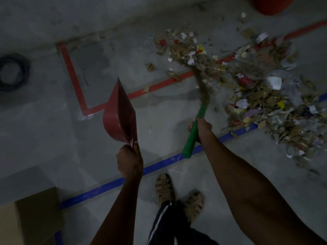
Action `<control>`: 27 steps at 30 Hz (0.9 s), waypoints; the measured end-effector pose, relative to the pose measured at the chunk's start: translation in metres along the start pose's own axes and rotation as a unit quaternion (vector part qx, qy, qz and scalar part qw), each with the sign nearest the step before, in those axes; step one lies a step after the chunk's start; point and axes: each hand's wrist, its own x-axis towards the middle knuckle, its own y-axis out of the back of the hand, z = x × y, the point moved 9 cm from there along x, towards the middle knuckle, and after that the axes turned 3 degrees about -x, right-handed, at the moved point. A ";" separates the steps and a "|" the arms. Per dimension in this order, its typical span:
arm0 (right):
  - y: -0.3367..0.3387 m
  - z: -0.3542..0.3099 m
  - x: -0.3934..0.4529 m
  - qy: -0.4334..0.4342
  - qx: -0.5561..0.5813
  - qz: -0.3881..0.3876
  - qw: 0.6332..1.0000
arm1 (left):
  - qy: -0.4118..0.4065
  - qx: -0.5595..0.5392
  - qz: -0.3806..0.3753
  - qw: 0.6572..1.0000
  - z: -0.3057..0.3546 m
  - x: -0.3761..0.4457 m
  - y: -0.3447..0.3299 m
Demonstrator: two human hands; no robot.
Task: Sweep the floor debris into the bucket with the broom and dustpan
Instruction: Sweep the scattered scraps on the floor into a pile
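— Gripping what, right hand point(200, 129)?
— Clenched round green broom point(193, 131) handle; blurred bristles touching debris point(261, 82) heap spread across floor point(44, 121), right side.
— And left hand point(129, 160)?
— Curled round red dustpan point(120, 117) handle, pan raised off floor, tipped on edge.
— Bucket point(272, 5)?
— Orange, top right, beyond heap.

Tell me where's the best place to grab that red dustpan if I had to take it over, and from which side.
Probably the narrow handle end of the red dustpan, where the left hand already grips it. The pan hangs in the air, tapering toward the person with its wide mouth pointing away, so come from the near side, below the pan, and wrap the handle. The flat walls offer nothing to curl fingers around.
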 end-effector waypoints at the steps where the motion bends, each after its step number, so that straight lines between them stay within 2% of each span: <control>1: 0.018 0.000 0.001 0.003 0.006 0.015 1.000 | -0.005 0.001 0.000 1.000 0.004 -0.004 -0.003; 7: 0.109 -0.007 -0.005 0.034 0.108 0.087 0.990 | -0.052 0.010 -0.018 0.998 0.032 -0.033 -0.025; 13: 0.140 -0.035 -0.038 0.085 0.143 0.067 0.984 | -0.085 0.022 -0.033 0.996 0.063 -0.061 -0.037; 19: 0.092 -0.054 -0.060 0.086 0.122 -0.035 0.988 | -0.059 0.015 -0.041 0.997 0.067 -0.048 -0.048; 27: -0.050 -0.036 -0.050 0.097 0.039 -0.107 0.989 | -0.031 0.034 -0.055 0.997 0.040 0.015 -0.034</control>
